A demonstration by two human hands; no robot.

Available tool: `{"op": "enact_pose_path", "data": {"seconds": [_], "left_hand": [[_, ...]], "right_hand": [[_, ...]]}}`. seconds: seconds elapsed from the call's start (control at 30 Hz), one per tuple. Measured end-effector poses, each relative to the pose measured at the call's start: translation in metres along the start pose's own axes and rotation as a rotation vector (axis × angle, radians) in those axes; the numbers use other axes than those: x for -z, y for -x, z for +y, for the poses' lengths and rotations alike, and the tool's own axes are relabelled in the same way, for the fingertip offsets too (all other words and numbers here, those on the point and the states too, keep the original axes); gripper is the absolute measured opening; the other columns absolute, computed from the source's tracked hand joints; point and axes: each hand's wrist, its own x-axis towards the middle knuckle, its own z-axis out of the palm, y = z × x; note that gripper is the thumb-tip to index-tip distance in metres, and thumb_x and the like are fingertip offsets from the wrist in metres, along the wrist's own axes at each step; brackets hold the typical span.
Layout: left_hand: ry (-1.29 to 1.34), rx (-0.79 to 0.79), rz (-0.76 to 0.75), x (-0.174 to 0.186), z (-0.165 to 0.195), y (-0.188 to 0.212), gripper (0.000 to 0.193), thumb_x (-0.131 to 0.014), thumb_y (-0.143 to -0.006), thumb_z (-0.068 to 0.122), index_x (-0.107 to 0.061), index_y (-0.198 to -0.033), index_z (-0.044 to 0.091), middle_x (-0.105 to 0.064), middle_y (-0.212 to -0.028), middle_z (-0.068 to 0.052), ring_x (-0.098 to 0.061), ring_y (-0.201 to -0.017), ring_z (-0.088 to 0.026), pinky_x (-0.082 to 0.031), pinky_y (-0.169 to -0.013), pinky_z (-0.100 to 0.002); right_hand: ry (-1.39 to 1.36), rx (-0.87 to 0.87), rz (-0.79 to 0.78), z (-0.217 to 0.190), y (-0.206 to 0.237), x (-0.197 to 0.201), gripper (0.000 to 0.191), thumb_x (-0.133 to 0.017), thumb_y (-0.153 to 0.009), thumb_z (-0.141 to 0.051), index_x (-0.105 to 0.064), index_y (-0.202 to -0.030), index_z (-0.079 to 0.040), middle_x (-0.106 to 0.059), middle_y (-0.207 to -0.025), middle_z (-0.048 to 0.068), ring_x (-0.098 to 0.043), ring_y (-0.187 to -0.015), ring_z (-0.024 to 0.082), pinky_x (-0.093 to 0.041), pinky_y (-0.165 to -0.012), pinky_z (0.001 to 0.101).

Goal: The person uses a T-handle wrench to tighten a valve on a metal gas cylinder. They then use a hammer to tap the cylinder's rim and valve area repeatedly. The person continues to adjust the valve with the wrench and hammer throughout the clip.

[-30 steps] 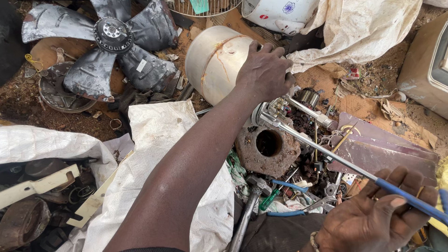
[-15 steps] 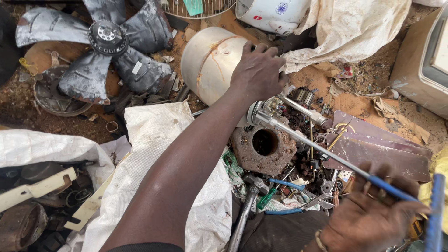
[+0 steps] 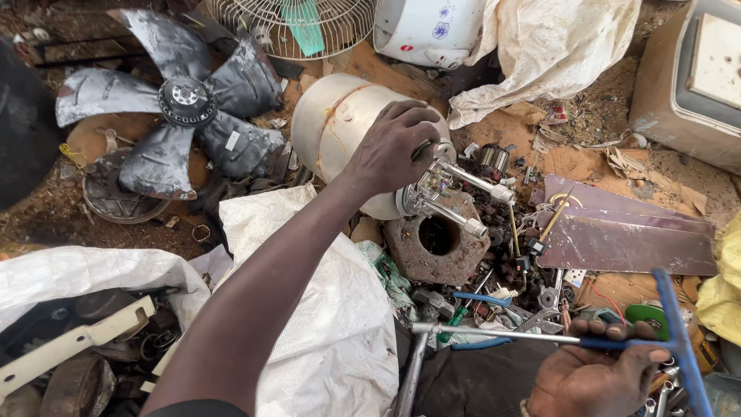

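The left hand (image 3: 397,147) is closed over the end of a cream-coloured metal cylinder (image 3: 332,127) that lies on its side on the dirt, fingers curled around the fitting where two chrome bolts (image 3: 463,197) stick out toward the right. Just below that hand sits a rusty cast-iron block with a round hole (image 3: 436,243), and to its left a white woven sack (image 3: 324,309) runs under the forearm. Well up and left of the hand lies a grey four-blade fan impeller (image 3: 181,100). The right hand (image 3: 594,378), low at the frame's edge, grips a blue-handled T-bar socket wrench (image 3: 540,337), its steel shaft pointing left across a litter of small tools and parts. Flat brown fan blades (image 3: 625,232) lie above the right hand.
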Motion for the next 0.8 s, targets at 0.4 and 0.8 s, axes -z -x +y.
{"op": "enact_pose_path", "data": {"seconds": [0.4, 0.8], "left_hand": [[-0.529, -0.343, -0.534, 0.017, 0.066, 0.043, 0.006, -0.071, -0.084, 0.013, -0.076, -0.087, 0.011, -0.07, -0.105, -0.002, -0.063, -0.102, -0.019, -0.054, -0.089, -0.034], [-0.601, -0.368, -0.517, -0.001, 0.066, 0.041, 0.011, -0.066, -0.09, 0.011, -0.07, -0.094, 0.002, -0.067, -0.1, -0.01, -0.065, -0.092, -0.021, -0.058, -0.083, -0.037]], "right_hand": [[0.112, -0.129, 0.016, -0.026, 0.026, 0.051, 0.038, -0.057, -0.12, -0.041, -0.059, -0.127, -0.004, -0.06, -0.095, 0.005, -0.062, -0.089, 0.016, -0.056, -0.079, 0.0351], [-0.236, -0.363, 0.075, -0.029, 0.033, 0.049, 0.035, -0.055, -0.122, -0.037, -0.059, -0.123, -0.002, -0.064, -0.109, 0.007, -0.061, -0.105, 0.02, -0.05, -0.101, 0.0425]]}}
